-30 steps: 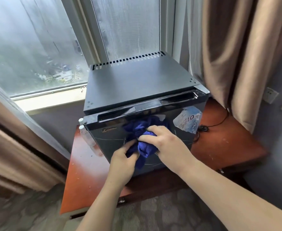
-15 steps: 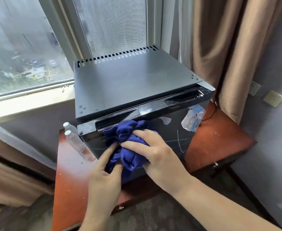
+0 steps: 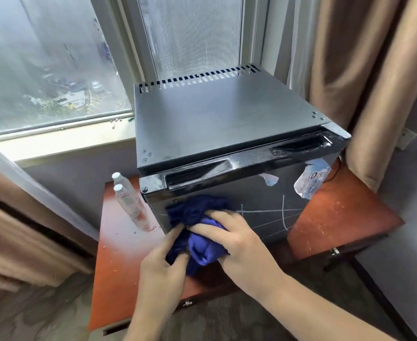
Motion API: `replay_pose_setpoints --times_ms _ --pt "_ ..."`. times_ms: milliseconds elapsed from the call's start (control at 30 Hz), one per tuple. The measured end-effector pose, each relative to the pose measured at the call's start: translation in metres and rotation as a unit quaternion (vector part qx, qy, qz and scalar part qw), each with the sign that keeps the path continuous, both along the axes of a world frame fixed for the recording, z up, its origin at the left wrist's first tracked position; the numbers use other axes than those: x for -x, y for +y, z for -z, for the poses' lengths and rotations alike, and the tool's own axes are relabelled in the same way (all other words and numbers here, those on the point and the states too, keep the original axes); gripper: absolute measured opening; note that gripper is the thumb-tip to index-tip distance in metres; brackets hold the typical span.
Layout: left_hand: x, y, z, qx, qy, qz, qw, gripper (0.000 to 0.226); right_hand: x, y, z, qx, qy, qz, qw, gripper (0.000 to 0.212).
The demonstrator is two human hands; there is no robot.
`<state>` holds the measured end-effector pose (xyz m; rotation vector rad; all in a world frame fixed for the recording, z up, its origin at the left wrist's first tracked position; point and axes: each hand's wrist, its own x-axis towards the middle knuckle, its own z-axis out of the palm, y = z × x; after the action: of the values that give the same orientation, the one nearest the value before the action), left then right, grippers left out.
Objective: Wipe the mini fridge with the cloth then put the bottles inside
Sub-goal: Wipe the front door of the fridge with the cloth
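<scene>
The right hand (image 3: 237,239) lies spread over a bunched blue cloth (image 3: 197,232), fingers curled across its top and pressing it flat against the front door of a black mini fridge (image 3: 217,119). The left hand (image 3: 163,267) pinches the cloth's lower left folds between thumb and fingers, steadying the bundle. The cloth sits low on the left half of the door, below the handle recess.

To the right of the cloth, pale chalk-like lines (image 3: 271,212) cross the dark door, and further right a torn, peeling sticker (image 3: 312,179) hangs near the upper corner. Wiping well probably means keeping firm, even pressure with the flat of the right hand and sweeping right across those lines in overlapping passes, refolding to a clean face as it soils. The sticker may catch the cloth, so it is best worked around.

The fridge stands on a reddish wooden table (image 3: 337,217) under a window. Two clear bottles (image 3: 126,198) stand on the table just beside the fridge's left side, waiting; the door is shut.
</scene>
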<state>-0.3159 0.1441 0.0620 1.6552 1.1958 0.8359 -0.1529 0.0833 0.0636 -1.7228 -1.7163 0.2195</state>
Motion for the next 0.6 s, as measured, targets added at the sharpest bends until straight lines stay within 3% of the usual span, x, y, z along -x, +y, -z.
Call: replay_pose_setpoints --times_ms 167,367,467,600 --pt "0.012 0.006 -0.021 -0.080 -0.058 -0.053 0.994 0.064 0.015 0.016 -0.038 -0.090 -0.014 -0.026 0.995 0.045" --pt "0.004 0.007 0.023 0.015 -0.088 -0.060 0.994 0.064 0.006 0.022 0.002 -0.050 -0.125 -0.074 0.988 0.042" --pt "0.008 0.007 0.046 0.069 -0.052 -0.024 0.996 0.061 0.007 0.022 0.032 0.014 -0.139 -0.088 0.986 0.037" --pt "0.011 -0.002 0.072 0.119 -0.011 -0.011 0.993 0.055 0.013 0.024 0.061 0.180 -0.120 -0.105 0.971 0.057"
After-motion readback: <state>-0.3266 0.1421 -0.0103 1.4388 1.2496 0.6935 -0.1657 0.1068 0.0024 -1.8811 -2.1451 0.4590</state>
